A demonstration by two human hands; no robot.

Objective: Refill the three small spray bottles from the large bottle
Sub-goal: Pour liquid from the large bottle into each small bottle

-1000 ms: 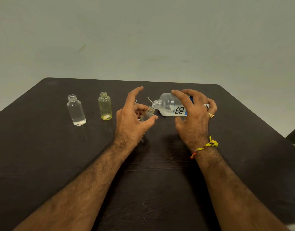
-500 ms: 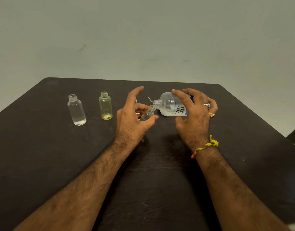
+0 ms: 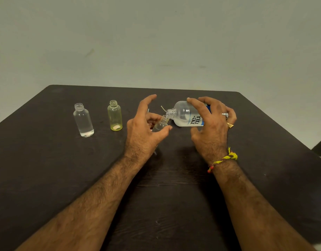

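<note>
My right hand grips the large clear bottle with a blue and white label, tipped on its side so its open neck points left. That neck meets the mouth of a small clear bottle, which my left hand holds tilted between thumb and fingers, index finger raised. Two more small bottles stand upright and uncapped at the left: a clear one with a little liquid at its bottom, and a yellow-tinted one. Most of the held small bottle is hidden behind my left hand.
Everything sits on a dark wooden table against a pale wall. Thin tubes of spray tops lie on the table behind my left hand, mostly hidden. The table's right edge runs diagonally close to my right arm.
</note>
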